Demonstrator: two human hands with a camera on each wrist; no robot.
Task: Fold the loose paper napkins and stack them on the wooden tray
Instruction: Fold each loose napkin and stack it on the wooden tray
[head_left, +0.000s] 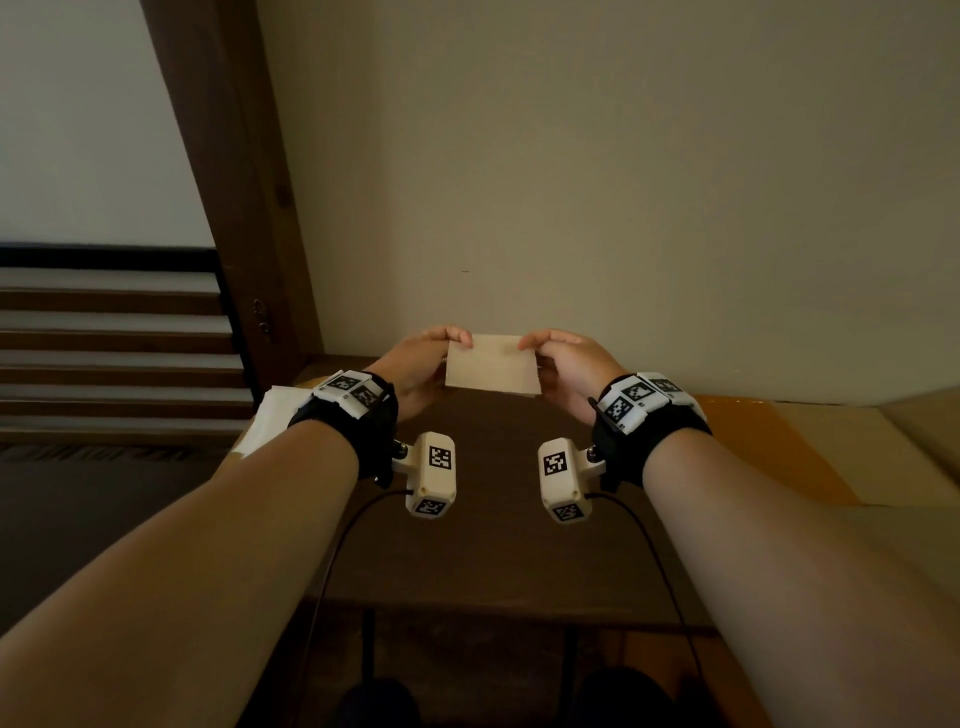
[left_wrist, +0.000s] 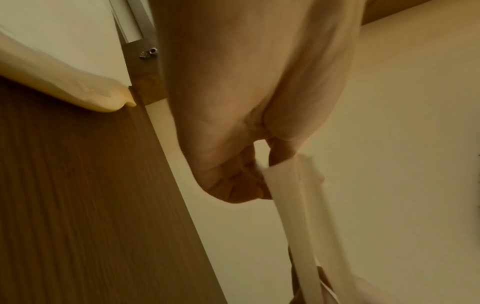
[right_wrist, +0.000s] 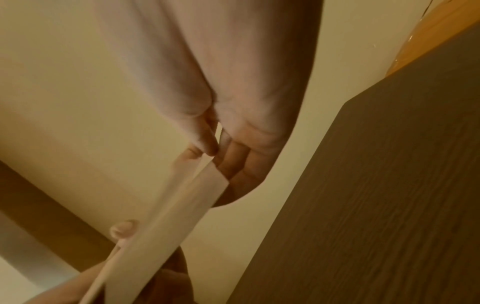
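A pale folded paper napkin (head_left: 491, 365) hangs in the air above the far end of the dark wooden table (head_left: 493, 519). My left hand (head_left: 431, 358) pinches its upper left corner and my right hand (head_left: 558, 364) pinches its upper right corner. In the left wrist view the napkin (left_wrist: 298, 205) runs edge-on away from my left hand (left_wrist: 249, 176), thumb behind it and fingers curled in front. The right wrist view shows the napkin (right_wrist: 182, 209) held the same way by my right hand (right_wrist: 233, 160). The wooden tray is not recognisable in any view.
More white napkins (head_left: 270, 421) lie at the table's left edge under my left wrist. A cream wall stands close behind the table. An orange-brown surface (head_left: 769, 447) lies to the right. Slatted wood and a dark post stand at the left.
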